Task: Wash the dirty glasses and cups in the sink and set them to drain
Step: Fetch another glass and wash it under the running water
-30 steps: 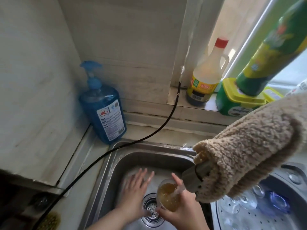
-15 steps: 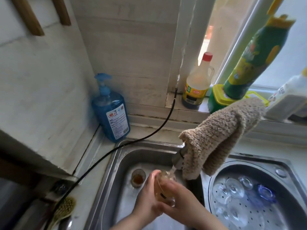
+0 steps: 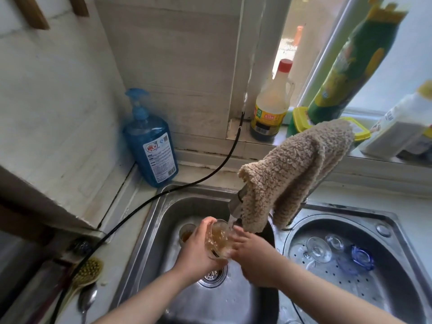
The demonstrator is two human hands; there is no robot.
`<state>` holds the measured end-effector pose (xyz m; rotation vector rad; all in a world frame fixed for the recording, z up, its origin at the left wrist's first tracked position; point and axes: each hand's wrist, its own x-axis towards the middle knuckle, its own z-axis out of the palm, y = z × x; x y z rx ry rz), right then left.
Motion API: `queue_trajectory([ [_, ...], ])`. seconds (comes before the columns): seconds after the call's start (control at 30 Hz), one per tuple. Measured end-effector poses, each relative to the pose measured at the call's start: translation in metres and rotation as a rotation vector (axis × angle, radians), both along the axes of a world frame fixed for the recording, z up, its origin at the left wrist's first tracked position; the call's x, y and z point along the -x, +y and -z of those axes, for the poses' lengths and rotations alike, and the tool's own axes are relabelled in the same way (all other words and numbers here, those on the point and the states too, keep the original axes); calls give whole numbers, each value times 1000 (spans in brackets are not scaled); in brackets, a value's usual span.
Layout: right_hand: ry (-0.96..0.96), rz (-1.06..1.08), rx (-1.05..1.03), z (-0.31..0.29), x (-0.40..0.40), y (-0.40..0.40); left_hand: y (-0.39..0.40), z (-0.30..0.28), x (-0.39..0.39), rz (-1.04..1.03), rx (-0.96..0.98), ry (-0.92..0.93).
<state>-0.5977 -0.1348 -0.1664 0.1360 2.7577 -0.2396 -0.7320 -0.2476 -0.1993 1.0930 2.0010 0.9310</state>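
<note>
A clear glass (image 3: 218,239) full of brownish water sits under the running tap (image 3: 236,204), over the steel sink (image 3: 163,211). My left hand (image 3: 198,251) grips the glass from the left, fingers curled round its rim and side. My right hand (image 3: 250,251) touches its right side with fingers spread. A second small glass (image 3: 186,232) holding brown liquid stands in the sink behind my left hand. In the right basin a perforated drain tray (image 3: 339,277) holds several washed clear and blue glasses (image 3: 319,250).
A beige cloth (image 3: 292,169) hangs over the tap. A blue soap pump bottle (image 3: 150,141) stands at the back left, and a black hose (image 3: 210,174) runs across it. Bottles (image 3: 271,106) line the windowsill. A brush (image 3: 87,274) and spoon (image 3: 87,300) lie left of the sink.
My left hand came off the sink floor and took the glass beside the right hand. The view has tilted up and back, showing the small glass and the drain tray.
</note>
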Motion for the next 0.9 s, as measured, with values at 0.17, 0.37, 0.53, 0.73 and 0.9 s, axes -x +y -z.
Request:
queue_trajectory([
  [0.17,82,433,868,-17,12,-30,-3,9,-8,-2,25,37],
  [0.37,198,757,1011,-7,24,-41,-1,10,-14,16,-9,155],
  [0.53,142,146,164,5,-20,-19,0,0,-8,82,45,201],
  [0.73,348,135,164,16,-40,5,-4,-11,-4,142,128,-285],
  [0.9,340,572,989,-3,-33,-6,-12,-13,11,121,312,-787],
])
